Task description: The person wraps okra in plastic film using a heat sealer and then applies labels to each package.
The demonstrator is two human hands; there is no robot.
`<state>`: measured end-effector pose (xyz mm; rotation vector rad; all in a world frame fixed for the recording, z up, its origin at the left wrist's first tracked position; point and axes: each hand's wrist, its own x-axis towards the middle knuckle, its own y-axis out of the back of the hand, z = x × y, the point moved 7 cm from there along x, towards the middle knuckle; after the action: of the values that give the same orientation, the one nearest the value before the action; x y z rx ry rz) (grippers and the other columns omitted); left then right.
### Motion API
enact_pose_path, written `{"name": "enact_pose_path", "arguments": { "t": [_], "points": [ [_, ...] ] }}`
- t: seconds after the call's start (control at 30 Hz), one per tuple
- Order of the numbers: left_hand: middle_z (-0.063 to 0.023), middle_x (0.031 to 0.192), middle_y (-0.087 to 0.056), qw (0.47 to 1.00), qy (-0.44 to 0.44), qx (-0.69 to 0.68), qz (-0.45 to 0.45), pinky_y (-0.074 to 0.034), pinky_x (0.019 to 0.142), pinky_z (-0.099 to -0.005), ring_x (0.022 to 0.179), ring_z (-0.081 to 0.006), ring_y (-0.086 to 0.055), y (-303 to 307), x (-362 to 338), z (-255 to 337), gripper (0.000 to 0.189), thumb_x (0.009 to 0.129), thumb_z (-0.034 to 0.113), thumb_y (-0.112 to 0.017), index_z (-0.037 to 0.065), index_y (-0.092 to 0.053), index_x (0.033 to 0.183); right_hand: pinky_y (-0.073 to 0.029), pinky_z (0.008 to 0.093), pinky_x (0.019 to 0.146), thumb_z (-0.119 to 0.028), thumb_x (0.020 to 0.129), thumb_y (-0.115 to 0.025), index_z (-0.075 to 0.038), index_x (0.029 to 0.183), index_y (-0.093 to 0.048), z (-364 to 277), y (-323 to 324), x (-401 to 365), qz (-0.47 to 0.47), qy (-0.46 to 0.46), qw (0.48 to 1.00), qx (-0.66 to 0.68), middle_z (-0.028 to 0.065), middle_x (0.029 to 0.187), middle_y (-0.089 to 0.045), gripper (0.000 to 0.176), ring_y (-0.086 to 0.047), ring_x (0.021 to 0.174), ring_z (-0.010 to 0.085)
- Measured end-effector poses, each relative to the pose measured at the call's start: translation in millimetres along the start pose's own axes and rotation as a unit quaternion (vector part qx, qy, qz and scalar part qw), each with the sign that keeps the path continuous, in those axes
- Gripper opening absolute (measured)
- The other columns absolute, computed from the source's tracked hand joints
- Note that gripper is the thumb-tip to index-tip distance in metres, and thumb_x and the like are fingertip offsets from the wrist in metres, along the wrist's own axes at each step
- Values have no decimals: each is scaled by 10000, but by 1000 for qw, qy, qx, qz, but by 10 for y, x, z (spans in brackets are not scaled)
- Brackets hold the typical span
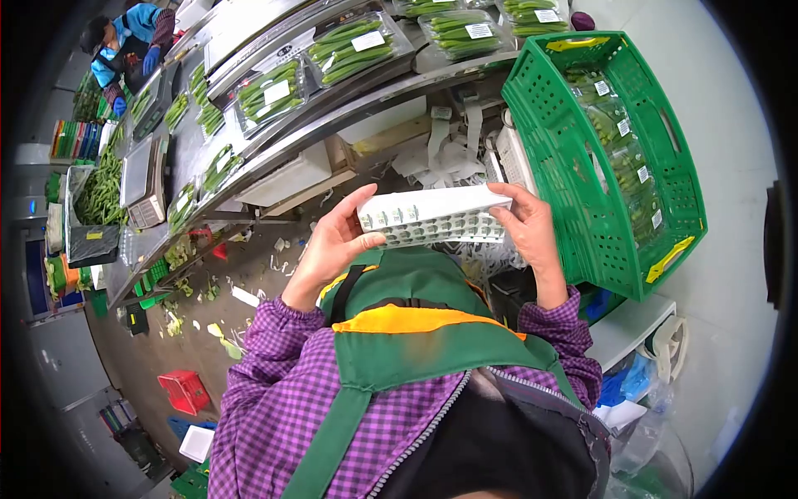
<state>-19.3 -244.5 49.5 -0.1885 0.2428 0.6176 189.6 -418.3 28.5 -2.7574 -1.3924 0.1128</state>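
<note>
A white sheet of small printed stickers [445, 226] is stretched between my two hands in front of my green apron. Its upper part is blank white, and rows of small dark-green labels run along the lower part. My left hand [334, 243] pinches the left end, thumb below and fingers behind. At the other end, my right hand [529, 233] grips the upper corner between thumb and fingers. Just right of that hand stands a green crate [573, 224] with labelled packs of green vegetables [619, 150] inside.
Wrapped trays of green vegetables [357, 48] line the steel bench [291, 116] ahead. A scale [148, 179] and heaped green beans [101, 195] are at the left. Another person [133, 46] works at far left. A red basket [184, 392] and scraps lie on the floor.
</note>
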Motion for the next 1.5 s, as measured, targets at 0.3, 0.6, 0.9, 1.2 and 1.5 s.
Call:
{"name": "enact_pose_path", "arguments": {
  "t": [0.3, 0.6, 0.9, 1.2, 1.5],
  "points": [
    [-57, 934, -626, 982, -43, 184, 16, -478, 757, -245, 840, -108, -585, 1172, 178, -49, 322, 804, 38, -663, -20, -586, 1111, -423, 191, 651, 50, 808, -612, 30, 1039, -622, 274, -922, 491, -24, -55, 998, -14, 0, 871, -530, 232, -521, 762, 55],
    [-109, 798, -631, 952, -98, 255, 135, -491, 667, -306, 744, -206, -624, 3143, 198, 61, 131, 797, 135, -674, 31, -670, 876, -389, 228, 584, -60, 841, -600, 25, 869, -618, 582, -2648, 1332, -105, -76, 963, -235, 5, 722, -543, 92, -476, 668, 67],
    [-168, 1169, -478, 832, -78, 239, 495, -442, 815, -375, 965, -317, -546, 3922, -948, -135, 173, 823, 170, -619, 3, -582, 845, -305, 215, 462, -132, 861, -598, 17, 850, -611, 1646, -4248, 2139, -411, -115, 889, -164, -36, 616, -494, 150, -425, 532, 37],
    [-97, 696, -531, 593, 71, 50, 801, -423, 609, -311, 656, -148, -518, 2634, -2553, -752, 246, 863, 258, -595, 13, -587, 885, -450, 380, 648, -247, 873, -547, 4, 869, -642, 986, -5558, 1064, -729, 79, 637, -239, 190, 789, -640, 268, -590, 686, 272],
    [-5, 715, -628, 476, 20, -18, 879, -418, 567, -245, 651, -35, -520, 1774, -2912, -728, 243, 816, 251, -666, 18, -649, 884, -349, 189, 527, -100, 861, -613, 14, 854, -615, 1535, -5466, 566, -786, -143, 600, -38, -14, 701, -564, 115, -461, 590, 47]
  ]
}}
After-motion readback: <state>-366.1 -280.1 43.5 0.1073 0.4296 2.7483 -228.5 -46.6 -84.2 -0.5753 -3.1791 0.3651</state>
